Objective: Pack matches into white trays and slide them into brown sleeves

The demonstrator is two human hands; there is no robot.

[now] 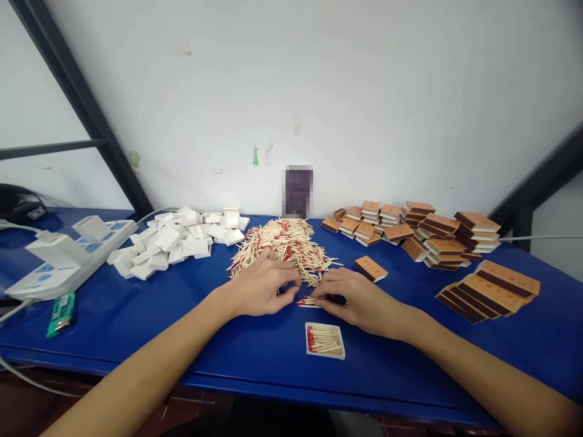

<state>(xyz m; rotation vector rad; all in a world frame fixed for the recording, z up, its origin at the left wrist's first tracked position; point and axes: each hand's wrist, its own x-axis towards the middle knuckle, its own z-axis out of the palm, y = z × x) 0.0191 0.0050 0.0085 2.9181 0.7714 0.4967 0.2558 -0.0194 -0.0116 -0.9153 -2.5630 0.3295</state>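
Observation:
Both my hands rest on the blue table at the near edge of a big pile of red-tipped matches. My left hand and my right hand are closed in a pinch on a small bundle of matches held between them, red tips pointing left. Just below the hands lies an open white tray partly filled with matches. A single orange matchbox sleeve lies right of the pile, near my right hand.
A heap of empty white trays lies at the back left. Stacks of orange matchboxes stand at the back right, and flat sleeves are fanned out at the right. White power strips and a green lighter lie at the left.

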